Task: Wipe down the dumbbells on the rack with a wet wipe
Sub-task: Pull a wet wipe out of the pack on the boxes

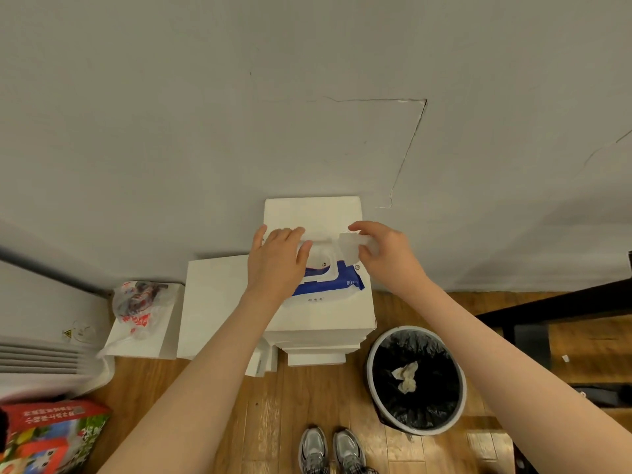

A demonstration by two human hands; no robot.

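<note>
A blue and white wet wipe pack (pixel 337 280) lies on a stack of white boxes (pixel 328 316) against the wall. Its white lid stands open. My left hand (pixel 277 260) rests flat on the pack's left side and presses it down. My right hand (pixel 386 254) pinches a white wet wipe (pixel 350 246) just above the pack's right end. No dumbbells or rack shelves with weights are in view.
A round bin (pixel 415 379) lined with a black bag holds a crumpled used wipe, right of the boxes. A lower white box (pixel 208 309) and a plastic bag (pixel 138 306) sit left. A dark frame (pixel 554 313) stands at the right. My shoes (pixel 330 451) are on the wood floor.
</note>
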